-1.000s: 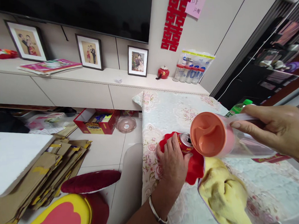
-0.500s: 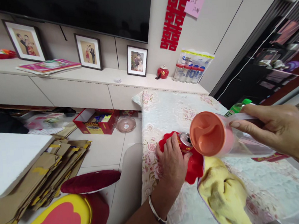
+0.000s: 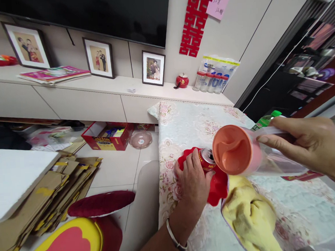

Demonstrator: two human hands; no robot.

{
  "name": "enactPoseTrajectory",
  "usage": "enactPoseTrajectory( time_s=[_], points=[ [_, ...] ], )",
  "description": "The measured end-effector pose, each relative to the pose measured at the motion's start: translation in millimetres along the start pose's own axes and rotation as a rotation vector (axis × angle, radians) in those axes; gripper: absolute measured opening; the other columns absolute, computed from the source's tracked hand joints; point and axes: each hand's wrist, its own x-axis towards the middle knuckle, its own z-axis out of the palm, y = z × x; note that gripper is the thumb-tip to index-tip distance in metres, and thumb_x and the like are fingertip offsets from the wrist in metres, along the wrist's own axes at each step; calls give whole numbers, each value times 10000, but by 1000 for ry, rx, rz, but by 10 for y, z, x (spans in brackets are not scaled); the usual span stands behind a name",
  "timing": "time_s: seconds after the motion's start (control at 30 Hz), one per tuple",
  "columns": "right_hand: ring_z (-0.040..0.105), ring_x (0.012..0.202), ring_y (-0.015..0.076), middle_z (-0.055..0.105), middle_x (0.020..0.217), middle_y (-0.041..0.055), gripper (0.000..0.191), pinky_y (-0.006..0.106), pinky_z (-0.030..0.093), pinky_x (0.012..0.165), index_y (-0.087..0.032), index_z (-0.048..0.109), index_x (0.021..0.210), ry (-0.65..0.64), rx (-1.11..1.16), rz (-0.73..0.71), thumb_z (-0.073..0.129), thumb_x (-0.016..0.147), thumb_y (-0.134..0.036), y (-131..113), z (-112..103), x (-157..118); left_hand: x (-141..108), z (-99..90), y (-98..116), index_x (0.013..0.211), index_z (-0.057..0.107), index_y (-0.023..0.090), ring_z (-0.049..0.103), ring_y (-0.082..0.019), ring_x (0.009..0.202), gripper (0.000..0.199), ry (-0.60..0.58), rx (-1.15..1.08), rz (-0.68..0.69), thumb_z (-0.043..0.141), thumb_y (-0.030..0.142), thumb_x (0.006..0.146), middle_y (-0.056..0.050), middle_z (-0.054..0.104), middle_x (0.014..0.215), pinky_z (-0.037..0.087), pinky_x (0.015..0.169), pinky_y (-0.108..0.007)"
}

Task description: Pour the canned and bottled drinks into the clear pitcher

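Observation:
My left hand (image 3: 192, 182) is wrapped round a red drink can (image 3: 207, 159) with an opened top, which leans over a red scalloped tray (image 3: 219, 190). In my right hand (image 3: 310, 141) is the handle of a clear plastic pitcher (image 3: 278, 166), tipped on its side in the air. Its orange lid (image 3: 232, 151) faces left, right beside the can's rim; whether they touch I cannot tell. No liquid is visible between them. A crumpled yellow cloth (image 3: 249, 215) lies on the table just below the pitcher.
A flowered tablecloth (image 3: 184, 120) covers the table. Behind the pitcher stands a green-capped bottle (image 3: 266, 120). Lidded jars (image 3: 210, 83) and a small red pot (image 3: 182, 81) line the cabinet. On the floor at left are flattened cardboard (image 3: 52, 193) and a red box (image 3: 106, 138).

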Motion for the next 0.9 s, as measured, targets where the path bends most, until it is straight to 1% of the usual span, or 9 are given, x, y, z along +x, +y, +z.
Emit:
enactPoseTrajectory(
  time_s=[0.13, 0.27, 0.4, 0.5, 0.73, 0.9],
  points=[
    [414, 324, 96, 461, 414, -53, 604, 228, 312, 346, -222, 593, 641, -7, 11, 8, 486, 1010, -688, -8, -4, 9, 0, 1, 0, 1500, 435, 181, 627, -321, 1323, 690, -7, -4, -6, 775, 318, 915, -122, 696, 1388, 394, 1169, -661],
    [411, 320, 85, 453, 417, -57, 606, 218, 311, 341, -217, 575, 630, 11, -14, -23, 490, 1017, -676, -10, 0, 2, 3, 4, -7, 1511, 431, 185, 626, -319, 1332, 692, -2, 2, 3, 770, 316, 922, -134, 692, 1404, 394, 1179, -655],
    [408, 317, 79, 444, 427, -65, 590, 207, 319, 338, -207, 594, 658, 17, -37, -55, 478, 1037, -644, 1, 4, -9, 6, 2, -6, 1514, 450, 200, 636, -320, 1325, 702, 11, 36, 14, 785, 325, 910, -129, 695, 1402, 422, 1172, -628],
    [422, 326, 80, 460, 442, -60, 579, 206, 332, 345, -203, 594, 665, 8, -59, -63, 479, 1044, -626, 13, 6, -11, 8, 1, -2, 1510, 450, 186, 637, -317, 1324, 707, 5, 26, 7, 791, 322, 906, -129, 698, 1399, 415, 1177, -636],
    [417, 322, 81, 441, 441, -70, 573, 209, 328, 344, -197, 616, 706, 2, -70, -80, 458, 1053, -623, 9, -5, 0, 8, 7, -6, 1511, 440, 171, 629, -319, 1333, 693, -3, 4, 6, 773, 338, 927, -135, 690, 1412, 401, 1178, -658],
    [404, 306, 79, 429, 431, -73, 578, 208, 318, 331, -207, 593, 689, 19, -76, -97, 428, 1067, -613, -8, 0, 19, 7, 16, -15, 1511, 445, 188, 640, -314, 1319, 711, 3, 20, 10, 793, 341, 910, -128, 698, 1397, 409, 1180, -629]
  ],
)
